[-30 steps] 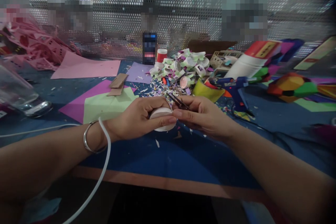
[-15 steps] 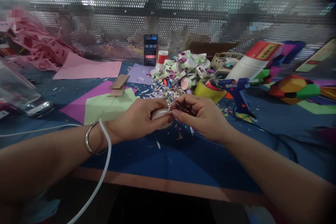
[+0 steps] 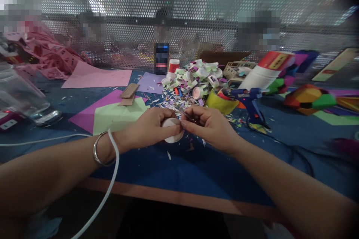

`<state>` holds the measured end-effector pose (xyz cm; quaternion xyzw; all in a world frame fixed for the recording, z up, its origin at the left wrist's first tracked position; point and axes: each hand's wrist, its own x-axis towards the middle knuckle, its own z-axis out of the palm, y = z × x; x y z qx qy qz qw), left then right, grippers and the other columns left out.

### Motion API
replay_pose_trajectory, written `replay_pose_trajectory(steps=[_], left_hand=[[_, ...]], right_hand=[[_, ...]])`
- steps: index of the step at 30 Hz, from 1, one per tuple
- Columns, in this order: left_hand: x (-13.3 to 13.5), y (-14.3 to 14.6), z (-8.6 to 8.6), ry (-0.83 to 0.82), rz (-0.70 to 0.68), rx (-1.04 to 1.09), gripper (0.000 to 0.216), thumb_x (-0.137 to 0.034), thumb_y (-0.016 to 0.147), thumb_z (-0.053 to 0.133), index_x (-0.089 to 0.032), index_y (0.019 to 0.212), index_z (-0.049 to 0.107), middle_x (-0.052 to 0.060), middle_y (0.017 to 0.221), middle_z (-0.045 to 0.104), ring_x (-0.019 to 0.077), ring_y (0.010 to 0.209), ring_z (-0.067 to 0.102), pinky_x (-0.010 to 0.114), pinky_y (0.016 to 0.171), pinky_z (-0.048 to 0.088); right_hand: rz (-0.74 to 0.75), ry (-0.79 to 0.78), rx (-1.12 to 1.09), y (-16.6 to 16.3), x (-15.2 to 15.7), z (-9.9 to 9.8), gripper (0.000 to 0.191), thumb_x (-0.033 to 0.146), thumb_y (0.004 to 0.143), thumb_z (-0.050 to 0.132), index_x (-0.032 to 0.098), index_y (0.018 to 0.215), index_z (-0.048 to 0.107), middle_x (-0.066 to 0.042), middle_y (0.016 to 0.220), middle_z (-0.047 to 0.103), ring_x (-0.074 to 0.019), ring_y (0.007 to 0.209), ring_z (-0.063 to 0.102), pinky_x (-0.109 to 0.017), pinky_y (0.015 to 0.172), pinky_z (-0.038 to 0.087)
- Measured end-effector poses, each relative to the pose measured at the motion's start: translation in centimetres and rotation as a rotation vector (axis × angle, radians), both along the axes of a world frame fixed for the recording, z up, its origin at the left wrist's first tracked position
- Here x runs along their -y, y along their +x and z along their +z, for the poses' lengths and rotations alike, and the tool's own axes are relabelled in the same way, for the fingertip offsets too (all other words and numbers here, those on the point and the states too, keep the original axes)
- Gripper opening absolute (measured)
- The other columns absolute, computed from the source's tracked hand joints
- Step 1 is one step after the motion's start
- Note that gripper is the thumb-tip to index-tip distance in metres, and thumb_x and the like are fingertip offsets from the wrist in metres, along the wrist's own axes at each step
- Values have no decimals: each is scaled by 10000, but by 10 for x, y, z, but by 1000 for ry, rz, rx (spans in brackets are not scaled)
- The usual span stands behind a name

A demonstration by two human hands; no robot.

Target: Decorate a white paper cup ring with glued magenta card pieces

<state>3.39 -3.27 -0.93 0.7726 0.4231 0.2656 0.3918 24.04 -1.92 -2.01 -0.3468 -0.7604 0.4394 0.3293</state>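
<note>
Between the thumb and fingers of my left hand (image 3: 153, 127) is a white round paper cup base (image 3: 171, 130), its flat disc turned partly towards me. My right hand (image 3: 211, 125) is closed round a thin dark metal tool (image 3: 190, 117) that looks like small scissors, mostly hidden by the fingers. Its thumb and fingertips meet the right edge of the cup base. Both hands are just above the blue table (image 3: 157, 173). Small paper scraps (image 3: 165, 101) lie scattered beyond them.
Behind the scraps rises a pile of cut cup pieces (image 3: 200, 73). A blue glue gun (image 3: 251, 101) with a black cable stands right, near stacked paper cups (image 3: 265, 73). Green paper (image 3: 117, 115), cardboard pieces (image 3: 129, 93) and a clear jug (image 3: 28, 93) are left. A phone (image 3: 162, 59) stands behind.
The cup base has turned in my left hand, so more of its flat round face shows. My right hand has shifted slightly, staying at its edge. The view has tilted a little.
</note>
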Motion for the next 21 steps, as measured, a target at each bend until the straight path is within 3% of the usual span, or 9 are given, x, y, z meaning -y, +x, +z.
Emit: replay_pose_trajectory(steps=[3, 7, 12, 15, 21], left_hand=[[1, 2, 2, -134, -25, 106, 224, -349, 849, 651, -141, 775, 614, -13, 648, 586, 79, 501, 525, 169, 414, 387], [3, 3, 3, -119, -20, 132, 228, -346, 829, 709, -134, 779, 642, -7, 659, 611, 71, 503, 533, 155, 409, 381], [6, 4, 0, 147, 6, 93, 235, -369, 881, 673, -141, 823, 668, 0, 721, 644, 80, 595, 559, 178, 510, 421], [9, 3, -3, 329, 4, 72, 182, -314, 895, 664, -146, 826, 664, -4, 743, 662, 83, 658, 568, 196, 591, 431], [12, 0, -6, 484, -43, 36, 140, -288, 903, 662, -158, 851, 670, -26, 674, 632, 81, 606, 540, 216, 571, 405]], right_hand=[[-7, -16, -32, 0, 1, 1, 219, 367, 888, 669, 171, 819, 598, 19, 735, 520, -115, 658, 444, -270, 602, 351], [-18, -89, -100, -2, 3, 4, 191, 326, 876, 675, 167, 800, 601, 30, 695, 534, -95, 619, 450, -250, 561, 330], [-9, -151, -153, -3, 6, 7, 162, 291, 879, 674, 173, 794, 602, 50, 614, 538, -65, 509, 401, -238, 482, 278], [22, -170, -192, -2, 8, 8, 164, 285, 859, 697, 172, 782, 606, 46, 628, 548, -67, 520, 442, -234, 486, 312], [83, -180, -240, -1, 10, 10, 187, 292, 827, 742, 165, 770, 616, 39, 654, 564, -77, 567, 500, -233, 527, 374]])
